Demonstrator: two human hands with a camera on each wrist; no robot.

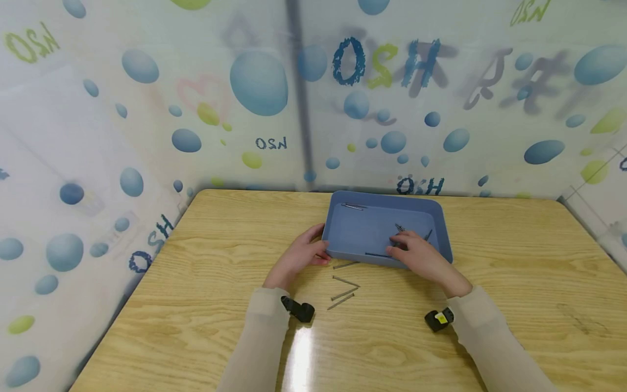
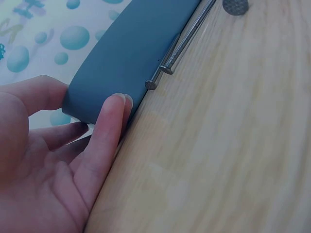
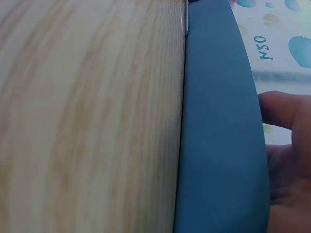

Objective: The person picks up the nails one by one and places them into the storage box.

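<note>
A blue rectangular tray (image 1: 382, 204) lies on the table. My left hand (image 1: 299, 256) holds its near left corner, and in the left wrist view the fingers (image 2: 109, 116) bend round the wall there. My right hand (image 1: 421, 256) reaches over the near wall, its fingertips low inside the tray beside some nails (image 1: 400, 227); I cannot tell if it pinches one. More nails (image 1: 354, 206) lie along the tray's far left side, and another nail (image 1: 377, 255) lies by the near wall. In the right wrist view the tray wall (image 3: 223, 126) hides the fingertips.
Several loose nails (image 1: 345, 282) lie on the wooden table (image 1: 220, 337) in front of the tray, between the forearms; the closest to the tray is a nail (image 1: 345, 265) by its front wall. A patterned curtain (image 1: 206, 109) stands behind the table.
</note>
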